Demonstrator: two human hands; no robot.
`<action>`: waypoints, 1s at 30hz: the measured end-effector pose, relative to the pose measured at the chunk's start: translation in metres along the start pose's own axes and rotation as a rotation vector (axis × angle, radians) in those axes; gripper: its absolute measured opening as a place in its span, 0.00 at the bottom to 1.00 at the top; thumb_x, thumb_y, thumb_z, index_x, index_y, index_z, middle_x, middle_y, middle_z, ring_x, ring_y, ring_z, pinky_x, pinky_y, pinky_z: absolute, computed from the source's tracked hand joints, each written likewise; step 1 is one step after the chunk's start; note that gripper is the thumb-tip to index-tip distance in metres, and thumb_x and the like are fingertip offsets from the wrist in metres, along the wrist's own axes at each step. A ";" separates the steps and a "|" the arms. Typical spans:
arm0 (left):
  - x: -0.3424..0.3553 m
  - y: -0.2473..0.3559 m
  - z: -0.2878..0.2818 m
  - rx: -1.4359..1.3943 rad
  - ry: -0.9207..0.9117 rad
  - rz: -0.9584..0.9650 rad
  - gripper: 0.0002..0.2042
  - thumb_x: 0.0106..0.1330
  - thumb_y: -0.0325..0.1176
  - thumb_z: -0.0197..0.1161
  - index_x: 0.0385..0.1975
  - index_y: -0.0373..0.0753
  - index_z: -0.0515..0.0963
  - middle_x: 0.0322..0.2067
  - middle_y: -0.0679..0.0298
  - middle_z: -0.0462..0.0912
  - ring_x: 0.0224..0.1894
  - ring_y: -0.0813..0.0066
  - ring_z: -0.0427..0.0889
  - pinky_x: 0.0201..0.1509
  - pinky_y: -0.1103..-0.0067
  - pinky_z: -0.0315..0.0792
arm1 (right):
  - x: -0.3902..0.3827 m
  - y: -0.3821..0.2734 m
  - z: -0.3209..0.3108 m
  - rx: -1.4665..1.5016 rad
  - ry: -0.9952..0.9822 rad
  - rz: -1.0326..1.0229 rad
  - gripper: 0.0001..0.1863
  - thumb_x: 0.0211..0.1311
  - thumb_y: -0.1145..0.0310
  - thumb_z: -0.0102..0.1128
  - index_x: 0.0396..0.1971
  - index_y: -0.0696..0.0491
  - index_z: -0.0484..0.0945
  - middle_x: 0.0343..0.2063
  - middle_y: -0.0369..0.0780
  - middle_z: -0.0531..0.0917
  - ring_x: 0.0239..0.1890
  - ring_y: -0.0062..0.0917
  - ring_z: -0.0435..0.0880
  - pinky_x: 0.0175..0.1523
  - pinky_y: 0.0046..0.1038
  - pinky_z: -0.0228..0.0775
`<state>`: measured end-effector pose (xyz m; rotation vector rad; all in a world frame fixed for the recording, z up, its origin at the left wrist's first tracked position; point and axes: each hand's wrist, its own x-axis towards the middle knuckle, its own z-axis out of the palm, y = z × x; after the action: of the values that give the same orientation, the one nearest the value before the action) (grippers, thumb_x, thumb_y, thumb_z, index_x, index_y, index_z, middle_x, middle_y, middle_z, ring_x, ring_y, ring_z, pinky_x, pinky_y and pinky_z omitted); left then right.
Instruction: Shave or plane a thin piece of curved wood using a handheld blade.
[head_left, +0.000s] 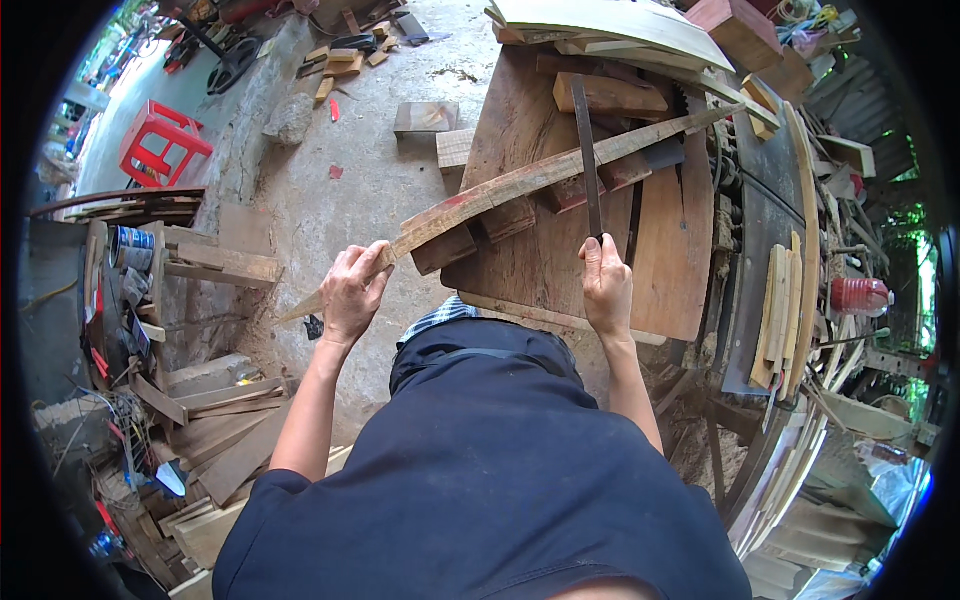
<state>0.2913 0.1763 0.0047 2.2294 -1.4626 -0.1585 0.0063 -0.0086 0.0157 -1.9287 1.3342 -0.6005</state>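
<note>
A long, curved strip of wood lies slantwise across a wooden workbench, its near end sticking out past the bench's left edge. My left hand grips that near end. My right hand is closed on the handle end of a long dark metal file, whose blade lies across the strip. Small wooden blocks sit under and beside the strip on the bench.
Planks and offcuts pile up at the lower left and right. A red plastic stool stands on the concrete floor at the upper left, with scrap blocks nearby. A red bottle lies at the right.
</note>
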 end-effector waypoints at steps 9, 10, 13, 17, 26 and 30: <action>0.021 0.034 -0.001 0.080 0.145 0.100 0.20 0.64 0.43 0.57 0.53 0.40 0.74 0.47 0.61 0.75 0.51 0.65 0.72 0.57 0.68 0.62 | -0.024 0.015 0.009 -0.059 -0.026 -0.101 0.18 0.73 0.58 0.41 0.29 0.55 0.71 0.10 0.43 0.70 0.12 0.31 0.73 0.21 0.34 0.59; 0.030 0.044 0.007 0.070 0.154 0.099 0.19 0.65 0.42 0.56 0.52 0.40 0.75 0.48 0.61 0.76 0.51 0.65 0.72 0.57 0.68 0.61 | -0.024 0.015 0.012 -0.101 -0.039 -0.114 0.18 0.73 0.58 0.40 0.30 0.55 0.71 0.11 0.45 0.73 0.14 0.36 0.76 0.22 0.37 0.62; 0.061 0.071 0.041 0.033 0.186 0.086 0.16 0.68 0.41 0.51 0.49 0.40 0.77 0.48 0.62 0.76 0.52 0.66 0.72 0.59 0.68 0.60 | -0.022 0.003 0.024 -0.252 -0.135 -0.141 0.17 0.72 0.55 0.39 0.36 0.53 0.72 0.16 0.50 0.79 0.24 0.49 0.81 0.28 0.46 0.71; 0.086 0.081 0.085 0.134 0.224 0.038 0.16 0.69 0.43 0.48 0.46 0.41 0.79 0.48 0.64 0.77 0.52 0.67 0.73 0.58 0.68 0.62 | -0.017 -0.005 0.039 -0.265 -0.160 -0.226 0.14 0.70 0.58 0.42 0.34 0.53 0.71 0.17 0.52 0.79 0.24 0.49 0.81 0.27 0.47 0.71; 0.090 0.086 0.101 0.217 0.189 -0.053 0.16 0.70 0.43 0.46 0.38 0.43 0.81 0.43 0.66 0.80 0.47 0.65 0.77 0.52 0.67 0.66 | -0.013 -0.009 0.056 -0.277 -0.151 -0.230 0.14 0.70 0.58 0.42 0.31 0.52 0.70 0.18 0.52 0.80 0.24 0.49 0.82 0.28 0.45 0.73; 0.091 0.086 0.101 0.241 0.146 -0.076 0.16 0.71 0.43 0.45 0.37 0.42 0.80 0.43 0.65 0.80 0.46 0.63 0.77 0.51 0.67 0.67 | -0.019 -0.020 0.054 -0.300 -0.144 -0.223 0.15 0.70 0.59 0.42 0.30 0.53 0.70 0.18 0.52 0.80 0.24 0.48 0.82 0.29 0.45 0.74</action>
<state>0.2236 0.0352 -0.0324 2.4306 -1.3815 0.1622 0.0497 0.0285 -0.0036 -2.3379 1.1796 -0.3721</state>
